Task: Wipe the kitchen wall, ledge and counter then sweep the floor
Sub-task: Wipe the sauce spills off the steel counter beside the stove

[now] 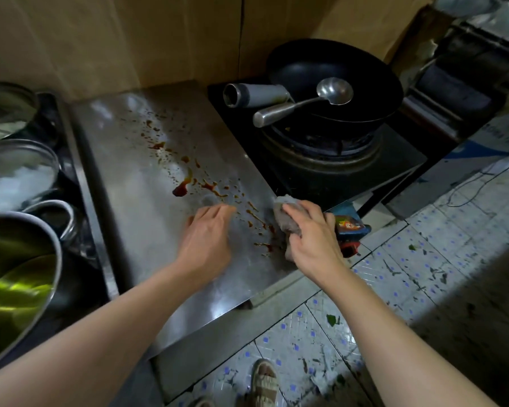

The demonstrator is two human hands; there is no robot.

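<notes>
Counter [147,218] still sauce-spattered toward 12 o'clock, floor [394,289] unswept; right hand [312,233] clutches the rag [285,218], left hand [206,233] rests loose-fingered, holding nothing.

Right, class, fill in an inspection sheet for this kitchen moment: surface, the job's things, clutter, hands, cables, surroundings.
Surface: steel counter spattered with brown sauce stains running from the middle toward the right front edge.
Job's things: grey rag at the counter's right edge, on the stains; no broom seen.
Clutter: wok with ladle on the burner; metal pots to the left.
Hands: right hand grips the rag; left hand rests with its fingers on the counter, holding nothing.
Cables: thin wire on the floor at the right.
Surroundings: tiled floor littered with green scraps; brown wall behind.
</notes>
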